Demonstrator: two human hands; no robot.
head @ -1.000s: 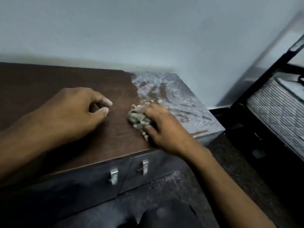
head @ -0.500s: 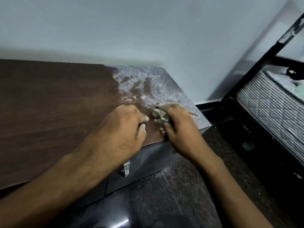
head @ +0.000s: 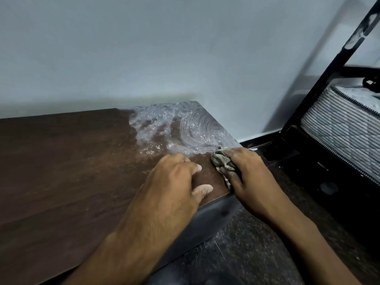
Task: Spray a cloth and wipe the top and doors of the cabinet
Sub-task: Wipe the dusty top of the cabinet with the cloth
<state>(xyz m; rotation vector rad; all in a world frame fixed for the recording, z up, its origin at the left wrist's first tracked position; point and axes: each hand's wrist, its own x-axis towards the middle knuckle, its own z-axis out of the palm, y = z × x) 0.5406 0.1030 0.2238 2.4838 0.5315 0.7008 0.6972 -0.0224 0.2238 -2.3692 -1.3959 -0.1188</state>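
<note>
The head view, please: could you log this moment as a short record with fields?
surface: brown cabinet top, wet swirled streaks at its far right corner
cloth: crumpled grey cloth near the right front corner
right hand: right hand grips the cloth against the top
left hand: left hand rests on the top, holds nothing
beside: mattress in a black frame

I see my right hand point(head: 249, 179) gripping a crumpled grey cloth point(head: 223, 161) at the near right corner of the dark brown cabinet top point(head: 67, 171). My left hand point(head: 174, 188) rests on the wood just left of it, fingers loosely curled and holding nothing. The far right part of the top carries wet, whitish swirls point(head: 185, 128). A striped mattress point(head: 345, 124) in a black frame point(head: 320, 79) stands at the right.
</note>
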